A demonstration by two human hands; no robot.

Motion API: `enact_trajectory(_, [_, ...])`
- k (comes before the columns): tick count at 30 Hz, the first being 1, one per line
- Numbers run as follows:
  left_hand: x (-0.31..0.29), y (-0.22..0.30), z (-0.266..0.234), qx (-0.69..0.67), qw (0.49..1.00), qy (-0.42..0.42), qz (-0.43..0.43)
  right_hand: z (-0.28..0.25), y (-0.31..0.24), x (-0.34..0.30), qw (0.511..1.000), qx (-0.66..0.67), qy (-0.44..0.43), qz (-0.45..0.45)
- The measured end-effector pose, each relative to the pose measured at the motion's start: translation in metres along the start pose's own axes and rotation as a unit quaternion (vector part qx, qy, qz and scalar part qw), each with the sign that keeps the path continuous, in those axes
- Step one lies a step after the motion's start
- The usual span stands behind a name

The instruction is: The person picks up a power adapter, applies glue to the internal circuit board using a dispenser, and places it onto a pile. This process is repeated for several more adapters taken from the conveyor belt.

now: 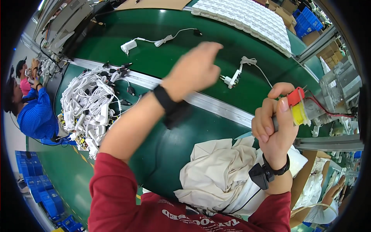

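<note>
My left hand (195, 73), a little blurred, reaches over the green belt with thumb and fingers apart and nothing visible between them. Near its thumb lies a white plug charger (232, 79) with its cord bundled behind it. Farther left on the belt, a second white charger (129, 46) has its cord stretched out toward a black plug end. At the right, my right hand (276, 121) is closed around a grey tool with a yellow collar (299, 114) and a red block (295, 96). Red and black wires run from it; the palm side is hidden.
A heap of white corded chargers (87, 102) fills the left of the bench. Metal rails (220, 108) edge the belt. Cream cloth (216, 166) lies in front of me. White trays (243, 23) stand at the far right. Co-workers sit at the left, one in blue (36, 118).
</note>
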State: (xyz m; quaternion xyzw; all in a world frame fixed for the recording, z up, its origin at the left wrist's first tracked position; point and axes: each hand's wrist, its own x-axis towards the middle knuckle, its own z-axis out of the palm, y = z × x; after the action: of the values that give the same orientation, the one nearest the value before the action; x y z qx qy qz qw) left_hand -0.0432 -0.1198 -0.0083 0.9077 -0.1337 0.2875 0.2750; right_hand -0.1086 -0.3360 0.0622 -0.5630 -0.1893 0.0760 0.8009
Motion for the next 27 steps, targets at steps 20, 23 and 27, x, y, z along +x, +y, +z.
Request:
enact_trajectory(20, [-0.023, -0.22, -0.139, 0.26, 0.93, -0.176, -0.189, 0.006, 0.007, 0.003, 0.999, 0.007, -0.034, -0.02])
enact_trajectory(23, [0.002, -0.182, -0.122, 0.252, 0.919, -0.179, -0.245, 0.004, 0.006, 0.003, 0.999, 0.012, -0.042, -0.016])
enact_trajectory(27, [0.007, -0.049, -0.069, -0.277, 0.844, -0.159, -0.432, -0.009, 0.004, 0.001, 0.999, 0.032, -0.033, -0.006])
